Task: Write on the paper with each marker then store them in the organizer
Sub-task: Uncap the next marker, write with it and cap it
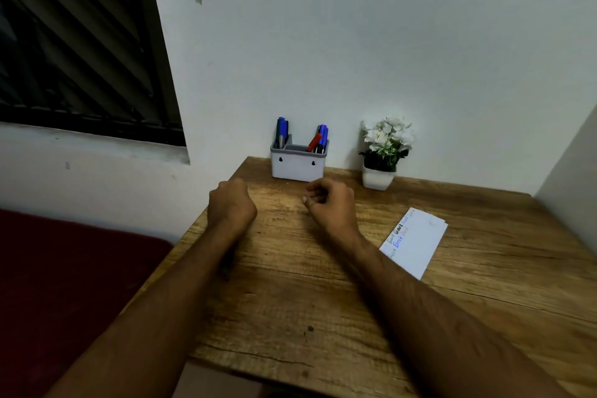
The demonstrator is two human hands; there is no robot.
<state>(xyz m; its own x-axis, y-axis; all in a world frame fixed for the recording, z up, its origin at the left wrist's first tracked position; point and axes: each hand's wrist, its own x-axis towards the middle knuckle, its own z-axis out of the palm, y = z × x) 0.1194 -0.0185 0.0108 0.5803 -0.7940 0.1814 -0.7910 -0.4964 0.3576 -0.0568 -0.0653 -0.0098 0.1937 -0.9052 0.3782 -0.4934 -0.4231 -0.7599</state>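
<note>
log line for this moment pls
markers in organizer | paper written on | left hand, right hand curled, holding nothing

- Dim, even indoor light, perhaps from overhead.
- Soft shadows under the forearms on the table (323, 300).
- Wide-angle bending at the edges; slightly soft throughout.

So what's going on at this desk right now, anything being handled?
Nothing is held. The left hand and right hand hover curled and empty over the wooden desk. The markers already stand in the grey organizer by the wall. The paper, with several coloured words on it, lies to the right. A potted plant stands beside the organizer.
</note>
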